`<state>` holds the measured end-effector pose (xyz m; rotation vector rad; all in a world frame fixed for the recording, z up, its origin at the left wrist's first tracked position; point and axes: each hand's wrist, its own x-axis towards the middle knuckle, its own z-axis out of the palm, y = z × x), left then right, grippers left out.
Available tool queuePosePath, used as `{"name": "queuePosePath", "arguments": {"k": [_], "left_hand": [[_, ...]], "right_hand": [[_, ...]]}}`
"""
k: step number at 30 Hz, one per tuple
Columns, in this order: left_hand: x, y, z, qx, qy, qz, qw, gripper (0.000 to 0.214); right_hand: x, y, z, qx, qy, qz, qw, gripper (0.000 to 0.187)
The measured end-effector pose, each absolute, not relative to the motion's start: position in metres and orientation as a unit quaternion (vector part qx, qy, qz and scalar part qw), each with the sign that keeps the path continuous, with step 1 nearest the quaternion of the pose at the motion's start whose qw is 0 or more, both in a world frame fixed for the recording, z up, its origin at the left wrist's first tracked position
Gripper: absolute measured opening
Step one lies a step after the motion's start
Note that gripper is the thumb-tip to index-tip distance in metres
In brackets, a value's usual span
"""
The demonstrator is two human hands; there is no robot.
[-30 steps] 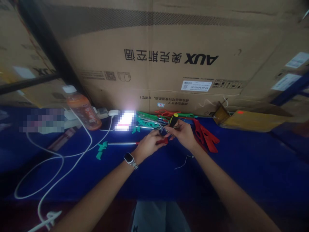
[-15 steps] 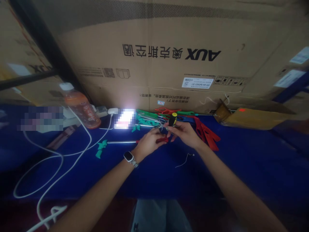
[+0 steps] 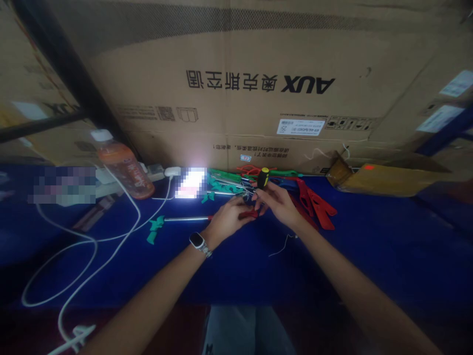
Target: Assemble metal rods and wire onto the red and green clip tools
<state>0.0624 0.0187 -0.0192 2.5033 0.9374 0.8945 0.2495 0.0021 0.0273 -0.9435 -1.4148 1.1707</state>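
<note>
My left hand [image 3: 228,218] is closed around the red handle end of a grabber tool [image 3: 186,219]. The tool's thin metal rod runs left along the table to a teal claw. My right hand [image 3: 279,203] pinches a screwdriver [image 3: 263,178] by its black and yellow handle, which points upward. Its tip is hidden by my fingers, close to the red handle. White strings [image 3: 246,192] lie tangled just behind my left fingertips. Behind both hands is a pile of other grabber parts, with teal claws [image 3: 225,185] and metal rods. Red handles [image 3: 317,204] lie to the right.
A drink bottle [image 3: 125,167] leans at the left beside white cables [image 3: 96,241]. A glowing, blurred screen [image 3: 190,182] sits near the pile. A large cardboard box [image 3: 229,44] stands behind the blue table [image 3: 236,276]. A loose string [image 3: 284,245] lies in front; a yellowish packet [image 3: 388,181] is at right.
My right hand has shifted slightly left, and the screwdriver handle stands a little higher and more upright. My left hand keeps its hold on the grabber tool.
</note>
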Motion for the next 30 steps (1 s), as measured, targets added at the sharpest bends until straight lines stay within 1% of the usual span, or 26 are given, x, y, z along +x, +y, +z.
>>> {"name": "queuePosePath", "arguments": {"k": [3, 5, 8, 13, 17, 21, 23, 25, 27, 29, 30], "left_hand": [[0.062, 0.018, -0.019, 0.878, 0.326, 0.311, 0.16, 0.02], [0.061, 0.019, -0.02, 0.879, 0.327, 0.311, 0.157, 0.023], [0.061, 0.02, -0.022, 0.879, 0.328, 0.311, 0.151, 0.023], [0.062, 0.019, -0.02, 0.879, 0.34, 0.298, 0.152, 0.022], [0.061, 0.018, -0.017, 0.883, 0.346, 0.285, 0.142, 0.022], [0.061, 0.019, -0.015, 0.891, 0.336, 0.279, 0.123, 0.024], [0.062, 0.019, -0.013, 0.897, 0.333, 0.268, 0.113, 0.024], [0.061, 0.017, -0.008, 0.904, 0.331, 0.25, 0.102, 0.028], [0.056, 0.015, -0.002, 0.908, 0.334, 0.234, 0.098, 0.042], [0.045, 0.013, 0.005, 0.902, 0.351, 0.231, 0.101, 0.063], [0.038, 0.012, 0.007, 0.896, 0.364, 0.234, 0.103, 0.066]], "right_hand": [[0.258, 0.002, 0.032, -0.384, -0.62, 0.495, 0.472, 0.046], [0.259, 0.004, 0.032, -0.399, -0.635, 0.473, 0.463, 0.043], [0.253, 0.009, 0.027, -0.428, -0.629, 0.422, 0.493, 0.04], [0.24, 0.011, 0.014, -0.475, -0.552, 0.36, 0.583, 0.048], [0.238, 0.005, 0.019, -0.473, -0.551, 0.363, 0.584, 0.047], [0.246, -0.001, 0.036, -0.481, -0.551, 0.32, 0.602, 0.042], [0.254, -0.005, 0.038, -0.495, -0.55, 0.314, 0.595, 0.042], [0.265, -0.012, 0.035, -0.53, -0.571, 0.303, 0.55, 0.043], [0.274, -0.021, 0.027, -0.588, -0.585, 0.277, 0.486, 0.047], [0.28, -0.03, 0.02, -0.646, -0.627, 0.233, 0.368, 0.048], [0.282, -0.034, 0.018, -0.666, -0.645, 0.213, 0.307, 0.046]]}}
